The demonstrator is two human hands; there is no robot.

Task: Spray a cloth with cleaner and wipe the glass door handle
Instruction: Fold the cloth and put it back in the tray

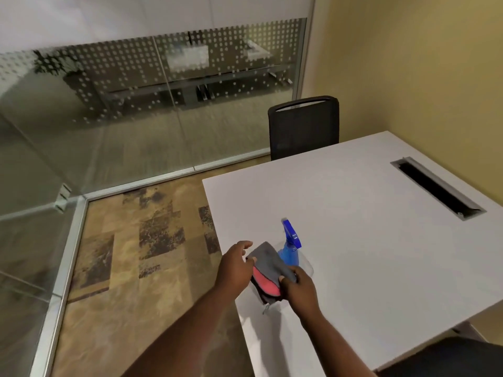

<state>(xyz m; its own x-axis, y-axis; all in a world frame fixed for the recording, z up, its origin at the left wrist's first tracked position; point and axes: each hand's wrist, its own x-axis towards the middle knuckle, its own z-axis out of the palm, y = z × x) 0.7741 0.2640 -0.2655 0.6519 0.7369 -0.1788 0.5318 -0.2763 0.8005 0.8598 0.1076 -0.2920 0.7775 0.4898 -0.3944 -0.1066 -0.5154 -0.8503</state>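
A folded cloth (268,263), grey outside and pink inside, is held just above the near left corner of the white table (367,213). My right hand (298,288) pinches its near right edge. My left hand (236,265) touches its left edge with thumb and fingers, the other fingers spread. Right behind the cloth stands a blue spray bottle (289,247) on the table, upright, nozzle pointing away and left. Glass panels (136,110) with a dotted film fill the far side and the left; a small metal fitting (63,198) sits on the left pane. No door handle is plainly visible.
A black chair (303,126) stands at the table's far side against the glass. A cable slot (435,187) is cut into the table at the right. Patterned brown carpet (136,254) lies between table and glass. A dark chair back (449,357) shows at the bottom right.
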